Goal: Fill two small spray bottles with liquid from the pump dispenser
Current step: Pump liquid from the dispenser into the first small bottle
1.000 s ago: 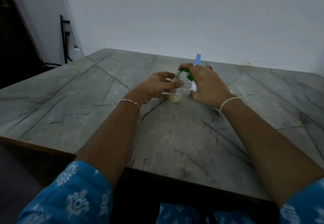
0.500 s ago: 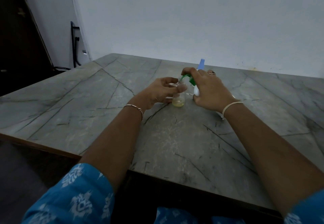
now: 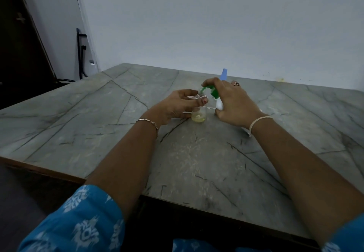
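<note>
Left hand (image 3: 175, 106), just left of the frame's centre, grips the small spray bottle (image 3: 199, 114), with the thumb and fingers curled round its neck and shoulder. The bottle is clear and has no top on. It stands upright on the grey stone table (image 3: 98, 113), so its long axis is vertical. A shallow layer of yellowish liquid (image 3: 198, 119) lies at the bottom, and the rest looks unfilled.

Right hand (image 3: 234, 102), just right of centre, grasps the pump dispenser (image 3: 218, 104). Its fingers are curled over the green pump head (image 3: 213, 93) and its palm wraps the white body. The two hands are close together, almost touching, with the bottle between them.

The next press depends on one relation. The green spout (image 3: 203, 89) reaches from the dispenser toward the left of the frame and curves down, and its tip sits at the bottle's open mouth. I cannot tell whether the tip is inside the neck or just above it. If the bottle slips sideways, the stream would probably miss, so I judge that the left hand's job is to hold the neck under the tip while the right hand pushes down.

Count:
- Hands: two.
- Pump dispenser: one.
- Open clear bottle: one.
- Blue-topped item (image 3: 223, 74): one, standing behind the right hand toward the wall. It may be the second spray bottle, but its body is hidden.
</note>
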Motion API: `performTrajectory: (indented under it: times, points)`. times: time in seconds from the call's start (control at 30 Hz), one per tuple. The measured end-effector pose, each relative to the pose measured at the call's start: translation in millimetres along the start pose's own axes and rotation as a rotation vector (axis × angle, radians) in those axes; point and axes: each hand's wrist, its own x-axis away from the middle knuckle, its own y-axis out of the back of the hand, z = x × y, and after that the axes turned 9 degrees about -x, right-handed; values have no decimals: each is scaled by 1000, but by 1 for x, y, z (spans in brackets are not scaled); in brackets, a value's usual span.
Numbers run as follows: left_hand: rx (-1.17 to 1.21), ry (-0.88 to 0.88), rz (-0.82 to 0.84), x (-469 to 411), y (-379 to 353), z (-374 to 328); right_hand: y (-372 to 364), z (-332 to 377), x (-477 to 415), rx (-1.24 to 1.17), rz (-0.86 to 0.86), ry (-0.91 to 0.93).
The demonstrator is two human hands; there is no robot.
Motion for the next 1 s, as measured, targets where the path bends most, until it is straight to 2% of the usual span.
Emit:
performTrajectory:
  times: [0.3, 0.57, 0.8, 1.0]
  points:
    - [-10, 7, 8, 1, 0, -1, 4, -5, 4, 227, 49, 53]
    - [-11, 15, 9, 0, 1, 0, -1, 1, -4, 87, 26, 8]
    - [-10, 17, 19, 0, 1, -1, 1, -1, 4, 164, 16, 9]
    - [-22, 11, 9, -1, 1, -1, 0, -1, -1, 69, 17, -2]
